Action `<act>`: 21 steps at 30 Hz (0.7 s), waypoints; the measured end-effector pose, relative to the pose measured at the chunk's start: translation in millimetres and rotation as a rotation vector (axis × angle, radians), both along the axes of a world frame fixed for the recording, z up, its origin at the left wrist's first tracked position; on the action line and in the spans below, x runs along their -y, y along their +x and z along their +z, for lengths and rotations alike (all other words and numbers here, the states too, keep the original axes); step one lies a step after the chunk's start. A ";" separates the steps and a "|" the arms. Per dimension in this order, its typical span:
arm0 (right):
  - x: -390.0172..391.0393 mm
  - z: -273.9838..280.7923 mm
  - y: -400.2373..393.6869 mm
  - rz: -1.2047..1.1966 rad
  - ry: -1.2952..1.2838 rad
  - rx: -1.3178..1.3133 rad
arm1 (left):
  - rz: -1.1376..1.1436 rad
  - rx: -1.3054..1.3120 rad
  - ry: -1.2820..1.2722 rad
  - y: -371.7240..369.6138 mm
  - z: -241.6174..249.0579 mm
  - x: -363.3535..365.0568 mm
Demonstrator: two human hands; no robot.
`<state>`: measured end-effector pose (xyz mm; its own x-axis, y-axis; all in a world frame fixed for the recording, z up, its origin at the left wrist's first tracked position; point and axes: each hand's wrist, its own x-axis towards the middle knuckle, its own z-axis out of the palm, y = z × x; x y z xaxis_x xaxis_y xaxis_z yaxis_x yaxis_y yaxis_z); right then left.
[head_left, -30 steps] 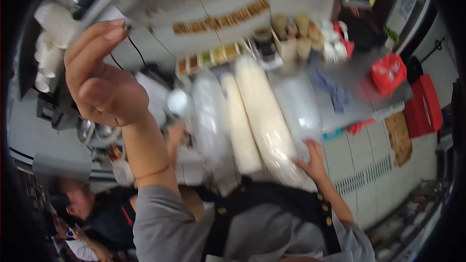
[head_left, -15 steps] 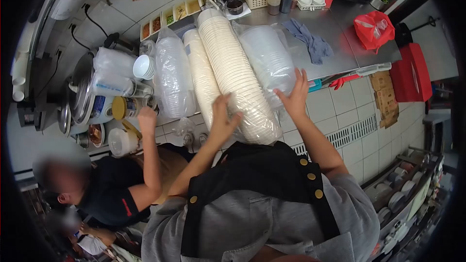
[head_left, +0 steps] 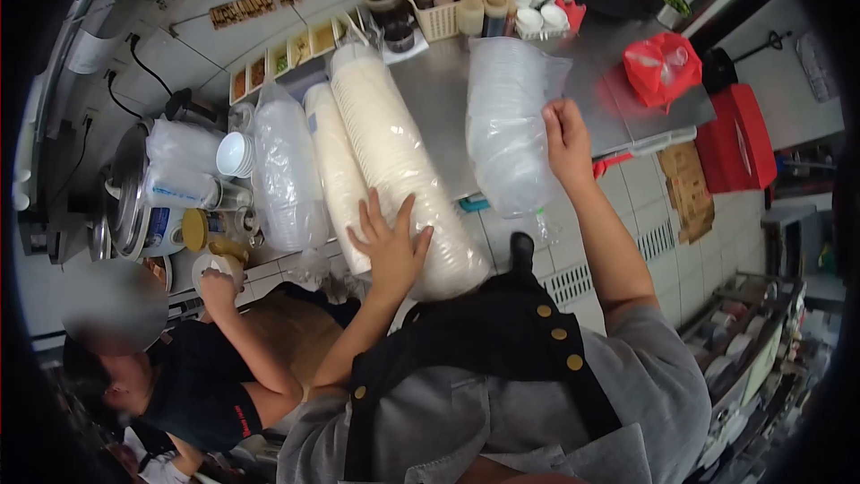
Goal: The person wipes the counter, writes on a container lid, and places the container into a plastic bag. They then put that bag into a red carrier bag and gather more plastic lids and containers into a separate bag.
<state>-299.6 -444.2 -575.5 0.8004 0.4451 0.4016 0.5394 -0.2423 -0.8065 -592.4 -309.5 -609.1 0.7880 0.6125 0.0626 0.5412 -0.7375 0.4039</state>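
Note:
My left hand (head_left: 391, 242) lies with its fingers spread on the long plastic-wrapped stack of cream paper bowls (head_left: 394, 143), near its close end. My right hand (head_left: 568, 142) is closed on the side of a clear bag of plastic lids (head_left: 506, 125), which reaches over the counter's front edge. Left of the large stack lies a thinner wrapped stack of cream bowls (head_left: 333, 161). Beside that is a bag of clear plastic containers (head_left: 288, 179). My right fingertips are partly hidden against the bag.
A co-worker's hand (head_left: 219, 282) holds a white tub at the left. Topping trays (head_left: 279, 58) and a basket of bottles (head_left: 437, 21) line the back of the steel counter (head_left: 430, 81). A red plastic bag (head_left: 663, 70) sits at the right, near a red bin (head_left: 739, 139).
My right hand has closed on the bag of lids and moved it right, away from the bowl stacks. The blue cloth is now out of sight. My left hand has settled on the large stack.

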 end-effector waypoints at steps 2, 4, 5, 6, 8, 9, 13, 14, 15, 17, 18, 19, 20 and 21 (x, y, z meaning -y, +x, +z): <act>16.8 7.0 13.6 0.055 -0.071 0.139 | 0.111 -0.035 0.135 20.5 7.5 10.2; 35.1 6.2 37.8 0.231 -0.133 0.329 | 0.157 0.053 0.144 54.7 24.6 26.0; 39.8 11.2 55.3 0.256 -0.119 0.356 | 0.080 0.191 0.098 77.1 30.3 30.5; 45.0 14.3 64.9 0.348 -0.100 0.431 | -0.008 0.314 0.053 94.9 36.9 35.7; 65.5 15.4 72.0 0.439 -0.077 0.486 | -0.086 0.470 0.006 140.0 57.6 57.6; 74.6 20.1 75.1 0.509 -0.114 0.546 | -0.132 0.446 0.083 162.4 68.9 72.3; 106.1 37.9 87.0 0.717 -0.153 0.624 | -0.327 0.320 0.222 212.8 69.4 104.9; 112.1 38.7 90.8 0.736 -0.134 0.610 | -0.366 0.400 0.224 215.1 65.5 110.5; 115.9 39.0 93.1 0.726 -0.105 0.605 | -0.403 0.507 0.243 216.5 46.9 115.4; 127.9 29.6 92.3 0.764 -0.115 0.500 | -0.357 0.540 0.078 214.2 53.2 130.1; 132.5 24.4 89.1 0.818 -0.130 0.365 | -0.321 0.562 -0.083 208.4 53.8 133.1; 134.0 30.7 81.7 0.844 -0.164 0.187 | -0.321 0.574 -0.150 203.6 48.5 132.2; 134.9 39.0 79.5 0.860 -0.213 0.004 | -0.328 0.587 -0.233 202.1 43.4 130.5; 131.3 44.9 79.7 0.864 -0.201 0.017 | -0.330 0.591 -0.215 200.9 39.5 127.0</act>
<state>-219.9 -575.5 -530.7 0.1472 0.9545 0.2595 0.6109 0.1186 -0.7828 -391.5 -436.5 -569.6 0.8059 0.3949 0.4411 -0.0511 -0.6959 0.7164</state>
